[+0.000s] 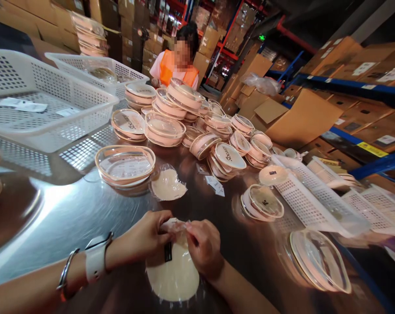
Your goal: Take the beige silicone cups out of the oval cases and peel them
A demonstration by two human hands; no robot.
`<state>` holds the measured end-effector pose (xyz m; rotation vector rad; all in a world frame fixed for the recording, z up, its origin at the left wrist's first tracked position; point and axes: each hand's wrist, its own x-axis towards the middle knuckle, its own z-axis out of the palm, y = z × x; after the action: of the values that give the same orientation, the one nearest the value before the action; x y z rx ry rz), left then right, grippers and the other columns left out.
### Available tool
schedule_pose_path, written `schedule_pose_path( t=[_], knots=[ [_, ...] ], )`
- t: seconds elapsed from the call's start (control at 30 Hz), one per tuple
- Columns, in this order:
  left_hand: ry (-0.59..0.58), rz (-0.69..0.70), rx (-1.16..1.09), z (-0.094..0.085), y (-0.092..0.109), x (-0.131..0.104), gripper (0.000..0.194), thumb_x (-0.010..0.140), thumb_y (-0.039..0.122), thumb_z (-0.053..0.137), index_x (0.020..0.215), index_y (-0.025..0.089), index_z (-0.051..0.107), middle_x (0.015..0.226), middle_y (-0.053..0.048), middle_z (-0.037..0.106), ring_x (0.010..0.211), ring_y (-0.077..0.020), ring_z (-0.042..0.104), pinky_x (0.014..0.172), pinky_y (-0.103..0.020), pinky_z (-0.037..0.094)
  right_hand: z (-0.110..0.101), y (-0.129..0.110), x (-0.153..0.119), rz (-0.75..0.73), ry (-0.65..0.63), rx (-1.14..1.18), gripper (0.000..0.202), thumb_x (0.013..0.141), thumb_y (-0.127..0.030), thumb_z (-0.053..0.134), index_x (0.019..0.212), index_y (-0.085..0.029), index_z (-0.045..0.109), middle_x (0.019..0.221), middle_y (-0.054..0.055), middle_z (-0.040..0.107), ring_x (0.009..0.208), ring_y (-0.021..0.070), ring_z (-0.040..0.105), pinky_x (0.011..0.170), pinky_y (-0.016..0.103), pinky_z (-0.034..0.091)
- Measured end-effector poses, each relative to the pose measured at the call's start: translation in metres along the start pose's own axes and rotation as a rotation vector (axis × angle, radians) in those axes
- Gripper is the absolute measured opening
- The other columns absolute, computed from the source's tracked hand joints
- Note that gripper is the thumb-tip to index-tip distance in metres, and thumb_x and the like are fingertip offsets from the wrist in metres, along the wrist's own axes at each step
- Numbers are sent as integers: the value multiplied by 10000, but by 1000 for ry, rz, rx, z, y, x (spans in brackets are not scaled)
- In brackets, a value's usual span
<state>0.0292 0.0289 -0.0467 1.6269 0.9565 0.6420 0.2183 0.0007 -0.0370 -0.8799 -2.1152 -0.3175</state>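
Over the near part of the shiny metal table, my left hand [156, 233] and my right hand [204, 244] pinch the gathered top of a clear plastic wrapper. Inside that wrapper lies a flat, rounded beige pad [174, 279] with a small black label, hanging below my fingers. Another beige pad in clear wrap [169, 184] rests on the table just beyond my hands. Behind it to the left is an oval, clear-topped case [125, 163] with a pale pink rim and papers inside. Small white tags [214, 185] lie to the right of the second pad.
Many pink oval cases [167, 128] are heaped at the far middle. White perforated baskets [86, 102] stand at the left, and more baskets [302, 192] at the right. Further cases [320, 261] sit near right. A co-worker in an orange vest [167, 69] is across the table.
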Motion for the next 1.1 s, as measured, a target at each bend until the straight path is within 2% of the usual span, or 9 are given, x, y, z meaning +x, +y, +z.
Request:
schedule_pose_path(
  t=[0.2, 0.33, 0.43, 0.5, 0.6, 0.67, 0.93, 1.03, 1.1],
  knots=[
    [72, -62, -66, 1, 2, 0, 124, 691, 180, 595, 718, 180, 473, 651, 62, 491, 615, -110, 450, 535, -216, 321, -2, 6, 5, 36, 29, -37, 256, 876, -55, 552, 1092, -189, 517, 791, 33, 662, 664, 154, 618, 624, 291, 508],
    [122, -88, -64, 1, 4, 1, 165, 687, 189, 589, 688, 193, 424, 633, 71, 432, 593, -103, 405, 511, -220, 287, -1, 10, 8, 299, 122, 150, 156, 900, -156, 541, 1042, -221, 540, 841, 27, 610, 717, 146, 603, 664, 272, 525],
    [149, -82, -112, 2, 2, 2, 199, 669, 192, 605, 668, 196, 406, 631, 70, 418, 586, -97, 379, 508, -219, 276, 0, 5, 12, 472, -3, 354, 439, 842, -412, 620, 1205, -194, 505, 977, 68, 595, 746, 158, 604, 709, 304, 540],
    [182, -67, -139, 3, 0, 3, 201, 653, 188, 617, 662, 192, 416, 627, 66, 426, 588, -97, 375, 516, -219, 276, 2, 0, 14, 566, -153, 452, 625, 737, -481, 717, 1242, -174, 514, 987, 75, 627, 774, 175, 625, 714, 297, 535],
    [219, -69, -142, 4, 0, 3, 206, 643, 206, 643, 657, 186, 438, 611, 62, 437, 582, -101, 381, 513, -219, 272, 4, -3, 15, 710, -333, 514, 292, 726, -393, 750, 915, -180, 688, 773, 20, 675, 701, 164, 627, 647, 246, 485],
    [249, -74, -128, 2, 3, 3, 238, 655, 250, 662, 631, 187, 434, 587, 65, 424, 566, -99, 373, 505, -219, 262, 4, -2, 15, 792, -346, 527, 187, 771, -353, 708, 713, -177, 693, 656, -2, 656, 628, 145, 597, 596, 228, 445],
    [378, 6, -230, -18, 10, 6, 233, 731, 388, 655, 723, 156, 633, 705, -31, 648, 672, -165, 565, 610, -259, 423, 0, 6, 21, 885, -268, 481, 239, 794, -350, 634, 653, -158, 644, 563, -24, 602, 516, 106, 496, 504, 203, 370],
    [432, -8, -324, -24, 13, 8, 241, 709, 391, 691, 720, 165, 607, 632, 11, 595, 589, -129, 527, 542, -227, 396, -3, 6, 24, 885, -255, 471, 265, 800, -366, 615, 642, -154, 623, 536, -31, 566, 489, 92, 441, 478, 200, 338],
    [365, -65, -435, -27, 16, 8, 268, 738, 426, 668, 770, 174, 584, 605, 42, 545, 527, -104, 482, 484, -207, 360, -5, 6, 24, 883, -241, 477, 272, 804, -368, 607, 639, -152, 612, 541, -32, 556, 493, 89, 431, 480, 199, 336]
  ],
)
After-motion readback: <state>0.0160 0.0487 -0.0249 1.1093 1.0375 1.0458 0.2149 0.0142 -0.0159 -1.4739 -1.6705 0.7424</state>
